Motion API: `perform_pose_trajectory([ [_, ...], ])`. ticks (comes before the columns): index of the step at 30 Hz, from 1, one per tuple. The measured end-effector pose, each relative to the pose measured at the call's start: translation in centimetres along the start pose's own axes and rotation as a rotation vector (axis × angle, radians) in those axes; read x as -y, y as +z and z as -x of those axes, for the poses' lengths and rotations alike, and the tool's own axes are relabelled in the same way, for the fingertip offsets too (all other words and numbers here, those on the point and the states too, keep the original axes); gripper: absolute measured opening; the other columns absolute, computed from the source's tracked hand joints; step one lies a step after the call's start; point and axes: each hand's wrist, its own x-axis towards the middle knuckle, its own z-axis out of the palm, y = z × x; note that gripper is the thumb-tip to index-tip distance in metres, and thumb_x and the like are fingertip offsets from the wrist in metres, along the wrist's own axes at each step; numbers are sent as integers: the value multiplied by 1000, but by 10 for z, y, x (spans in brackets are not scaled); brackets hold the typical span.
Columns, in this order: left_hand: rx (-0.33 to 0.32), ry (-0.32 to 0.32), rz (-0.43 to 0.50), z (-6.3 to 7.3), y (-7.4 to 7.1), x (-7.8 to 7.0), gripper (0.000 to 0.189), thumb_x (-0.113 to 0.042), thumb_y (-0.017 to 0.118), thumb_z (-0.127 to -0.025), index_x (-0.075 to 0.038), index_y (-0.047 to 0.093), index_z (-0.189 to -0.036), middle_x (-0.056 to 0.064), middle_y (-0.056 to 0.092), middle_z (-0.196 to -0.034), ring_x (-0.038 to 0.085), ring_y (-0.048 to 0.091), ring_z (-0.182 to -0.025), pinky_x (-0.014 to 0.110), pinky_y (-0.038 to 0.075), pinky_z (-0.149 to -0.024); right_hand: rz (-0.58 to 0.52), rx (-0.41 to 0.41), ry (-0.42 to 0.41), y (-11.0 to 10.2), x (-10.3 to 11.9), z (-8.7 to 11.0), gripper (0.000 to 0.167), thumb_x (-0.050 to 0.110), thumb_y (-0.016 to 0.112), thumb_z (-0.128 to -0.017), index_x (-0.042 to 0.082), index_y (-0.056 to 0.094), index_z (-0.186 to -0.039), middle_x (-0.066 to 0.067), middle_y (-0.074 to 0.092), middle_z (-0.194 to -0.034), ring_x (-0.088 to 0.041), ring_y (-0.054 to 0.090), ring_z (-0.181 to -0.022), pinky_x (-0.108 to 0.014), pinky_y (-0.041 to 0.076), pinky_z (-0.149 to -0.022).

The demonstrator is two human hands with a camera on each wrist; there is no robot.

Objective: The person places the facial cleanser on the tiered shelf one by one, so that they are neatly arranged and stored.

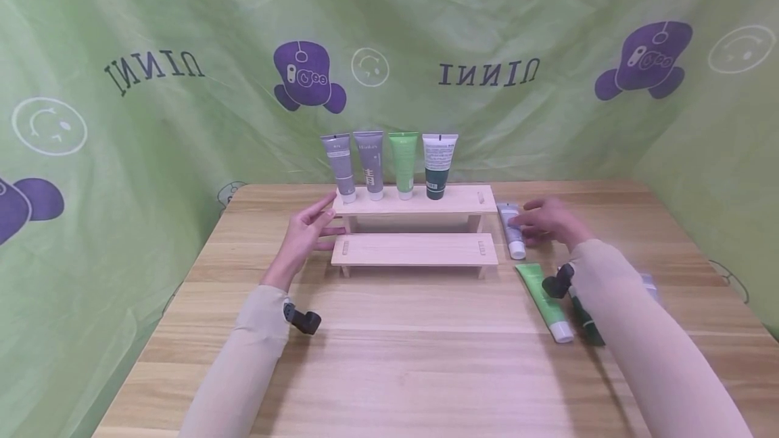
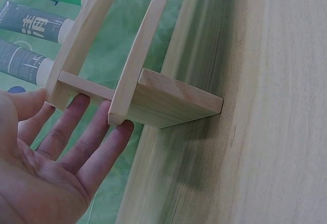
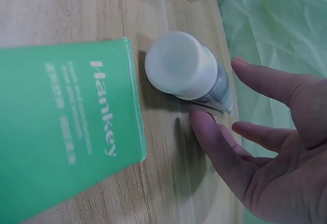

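Observation:
My left hand (image 1: pixel 302 235) rests its fingertips on the left end of a two-tier wooden stand (image 1: pixel 414 250), fingers extended, thumb beside the upper board. Four squeeze tubes stand caps down on that upper board: a grey tube (image 1: pixel 339 166), a second grey tube (image 1: pixel 370 166), a light green tube (image 1: pixel 404 164) and a white-and-dark-green tube (image 1: pixel 438 164). To the right of the stand, my right hand (image 1: pixel 550 218) hovers around a grey tube with a white cap (image 3: pixel 179 66) that lies on the table. Its thumb and fingers are spread apart at the tube's sides.
Nearer to me on the right lie a light green tube (image 1: pixel 543 299) and a dark green tube (image 1: pixel 593 331), the latter partly behind my right sleeve. Another grey tube (image 1: pixel 650 286) shows past that sleeve. A green printed curtain (image 1: pixel 389 12) surrounds the wooden table (image 1: pixel 389 370).

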Motion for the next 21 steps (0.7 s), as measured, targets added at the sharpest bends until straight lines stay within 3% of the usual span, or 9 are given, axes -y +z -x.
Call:
perform_pose_trajectory([
  [14,-8,-13,7,0,0,0,49,-23,54,-106,-22,43,-154,20,48,-149,43,65,-112,50,61,-84,109,-26,33,6,1,-13,78,20,71,-95,-18,27,-146,-31,50,-123,-23,64,-83,-33,60,-77],
  [21,0,-14,8,-2,0,0,50,-23,53,-106,-20,42,-154,18,44,-152,39,67,-109,54,59,-87,101,-16,13,7,1,-14,77,19,71,-95,-20,26,-145,-29,51,-119,-23,64,-85,-35,60,-78],
])
